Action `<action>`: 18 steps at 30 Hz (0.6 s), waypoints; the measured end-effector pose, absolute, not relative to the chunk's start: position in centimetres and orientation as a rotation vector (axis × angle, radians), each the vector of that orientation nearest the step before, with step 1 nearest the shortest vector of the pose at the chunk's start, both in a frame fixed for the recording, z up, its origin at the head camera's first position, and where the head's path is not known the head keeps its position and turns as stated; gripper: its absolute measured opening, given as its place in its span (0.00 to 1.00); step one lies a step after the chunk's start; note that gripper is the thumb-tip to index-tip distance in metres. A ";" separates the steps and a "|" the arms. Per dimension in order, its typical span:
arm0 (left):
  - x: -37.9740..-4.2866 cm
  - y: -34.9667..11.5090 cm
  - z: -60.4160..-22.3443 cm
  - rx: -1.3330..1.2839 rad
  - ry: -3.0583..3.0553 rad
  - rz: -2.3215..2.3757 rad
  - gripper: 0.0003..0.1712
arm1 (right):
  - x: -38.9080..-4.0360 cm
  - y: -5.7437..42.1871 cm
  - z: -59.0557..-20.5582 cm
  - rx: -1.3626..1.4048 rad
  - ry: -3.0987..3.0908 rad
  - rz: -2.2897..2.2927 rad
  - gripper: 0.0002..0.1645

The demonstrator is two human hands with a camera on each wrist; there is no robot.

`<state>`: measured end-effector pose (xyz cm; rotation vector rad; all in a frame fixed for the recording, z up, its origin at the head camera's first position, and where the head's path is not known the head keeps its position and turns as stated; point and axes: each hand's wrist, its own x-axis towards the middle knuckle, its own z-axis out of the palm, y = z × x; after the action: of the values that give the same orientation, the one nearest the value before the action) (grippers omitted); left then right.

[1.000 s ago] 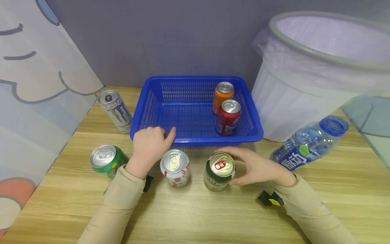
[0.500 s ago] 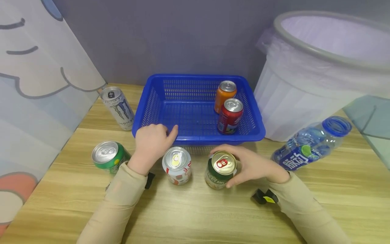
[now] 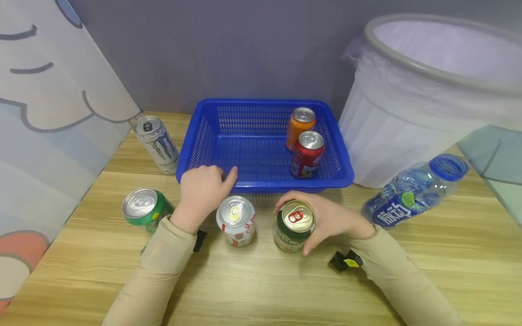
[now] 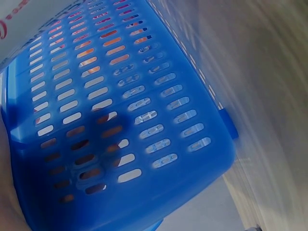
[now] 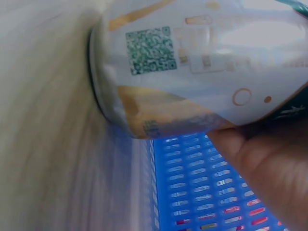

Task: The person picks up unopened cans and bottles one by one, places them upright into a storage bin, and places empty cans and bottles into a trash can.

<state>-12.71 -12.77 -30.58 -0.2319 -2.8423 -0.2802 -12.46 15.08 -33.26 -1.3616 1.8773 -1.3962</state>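
My right hand (image 3: 326, 219) curves round a green and white drink can (image 3: 294, 226) with a gold lid and red tab, fingers on its far side and thumb at its near right. In the right wrist view the can's (image 5: 192, 72) printed side fills the upper part, with a finger (image 5: 269, 163) against it. My left hand (image 3: 204, 188) is over the front left rim of the blue basket (image 3: 261, 184), holding nothing; its fingertips are hidden. To its right stands a white drink can (image 3: 236, 222) with red print. A green can (image 3: 147, 210) stands left of that wrist.
Inside the basket, an orange can (image 3: 299, 129) and a red can (image 3: 306, 156) stand on the right. A tall white can (image 3: 157, 145) is left of the basket. A clear bottle (image 3: 412, 192) stands in front of the lined white bin (image 3: 391, 122) at right.
My right hand has moved left and farther round the green and white can, its fingers reaching along the far side. My left hand and the other cans stay put.
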 end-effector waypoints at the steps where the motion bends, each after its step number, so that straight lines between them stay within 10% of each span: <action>1: -12.7 -12.8 -30.6 -0.231 -2.843 -0.280 0.34 | -12.5 15.0 -33.3 -1.360 1.871 -1.403 0.54; 18: -12.6 -12.8 -30.5 -0.263 -2.823 -0.291 0.33 | -12.1 14.7 -33.2 -1.301 1.945 -1.396 0.42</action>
<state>-12.58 -12.79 -30.51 -0.2627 -2.8232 -0.2913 -12.05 14.69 -33.20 -1.3008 1.9446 -1.3963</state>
